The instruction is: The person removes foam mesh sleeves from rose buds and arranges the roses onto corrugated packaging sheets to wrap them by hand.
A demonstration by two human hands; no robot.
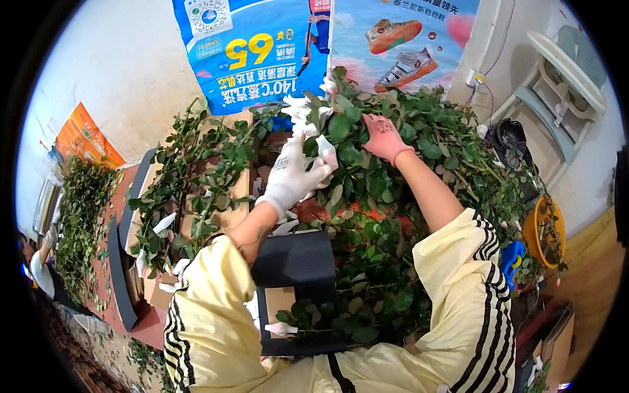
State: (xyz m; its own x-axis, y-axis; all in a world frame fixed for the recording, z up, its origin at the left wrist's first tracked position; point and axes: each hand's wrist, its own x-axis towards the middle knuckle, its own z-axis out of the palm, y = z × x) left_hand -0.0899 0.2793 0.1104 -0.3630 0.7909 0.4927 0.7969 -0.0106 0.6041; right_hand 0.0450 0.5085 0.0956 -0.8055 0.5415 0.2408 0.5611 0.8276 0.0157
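Observation:
My left hand point(293, 171), in a white glove, is raised over the pile with its index finger and thumb apart. A rose bud in a white net sleeve point(326, 150) is right beside its thumb; whether they touch is unclear. My right hand point(385, 139), in a pink glove, reaches into the leafy rose stems point(426, 141), its fingers curled among the leaves and partly hidden. More white-sleeved buds point(299, 112) cluster just beyond my left hand. Below my arms stands a black ridged stand point(295, 255), with one sleeved bud point(282, 329) lying near its lower edge.
To the left, cut rose stems point(223, 147) lie over cardboard sheets point(237, 187) and dark dividers point(122, 281). At the right are an orange basket point(547, 229), a blue tool point(512, 263) and a white high chair point(557, 92). Posters point(262, 85) cover the back wall. Another person's arm point(42, 259) shows far left.

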